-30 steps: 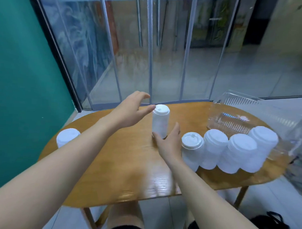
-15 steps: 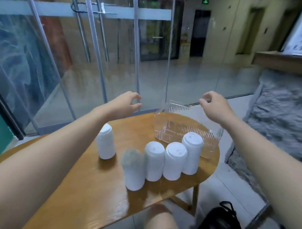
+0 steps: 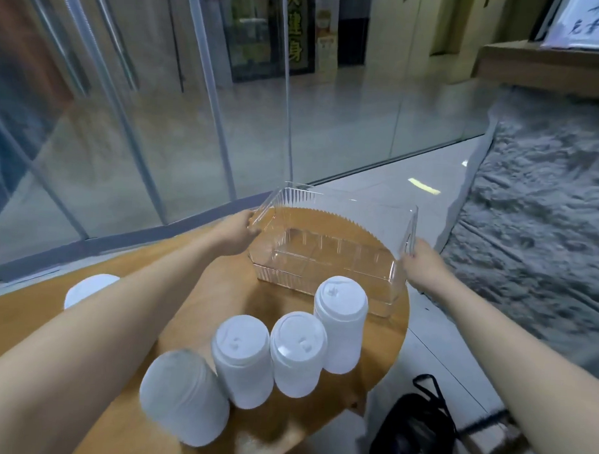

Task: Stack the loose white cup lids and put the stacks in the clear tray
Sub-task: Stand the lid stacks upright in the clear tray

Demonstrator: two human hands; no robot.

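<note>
The clear tray (image 3: 327, 258) stands at the far right end of the wooden surface (image 3: 221, 292), its long axis running left to right across the view, and both hands are on its short ends. The left hand (image 3: 235, 233) meets the left end wall near the rim; the right hand (image 3: 422, 265) meets the right end wall. Each grip appears to have its fingers curled over the wall, though the clear plastic and the angle hide the fingertips, so a firm pinch cannot be confirmed. The tray is held between the two grips, neither hand nearer than the other. Its floor is divided by low ribs into compartments, and no lid lies in any of them. Four stacks of white lids stand upright in a row on the near side of the tray: the tallest stack (image 3: 339, 323) just beside the tray's near wall, then a second stack (image 3: 297, 354), a third stack (image 3: 242, 359), and a blurred nearest stack (image 3: 183, 396). A further lid stack (image 3: 90, 289) shows behind the left forearm, well apart from the row. Judged from this layout, stacking looks largely complete and loading has not begun; the stacks lie toward the person from the grips. A black bag (image 3: 416, 431) sits on the floor below the surface edge.
</note>
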